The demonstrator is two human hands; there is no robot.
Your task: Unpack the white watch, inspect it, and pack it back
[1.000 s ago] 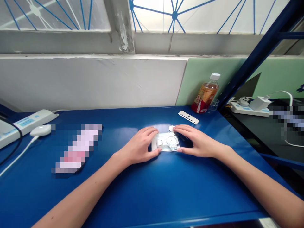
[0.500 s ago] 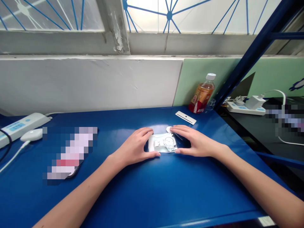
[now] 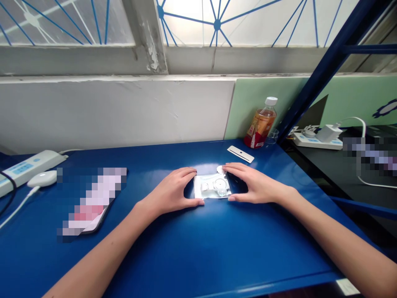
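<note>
A clear plastic bag (image 3: 212, 187) lies flat on the blue desk (image 3: 217, 248), with white parts inside, one of them ring-shaped. My left hand (image 3: 173, 188) rests at its left end, thumb and fingers spread apart around the edge. At the right end is my right hand (image 3: 256, 184), its thumb by the lower corner and its fingertips by a small white disc (image 3: 220, 169) at the bag's top edge. Those fingers are spread too. Whether the fingertips press on the bag is hard to make out.
A slim white card (image 3: 241, 154) lies behind my right hand, near a drink bottle (image 3: 261, 126). To the left are a phone (image 3: 97, 221), partly pixelated, a white mouse-shaped device (image 3: 42, 179) on a cable and a power strip (image 3: 34, 163). A blue metal post (image 3: 310, 97) rises at right.
My left hand has shifted slightly left, its thumb drawing back from the bag. The right hand and the bag stay nearly in place. The view has turned a little.
</note>
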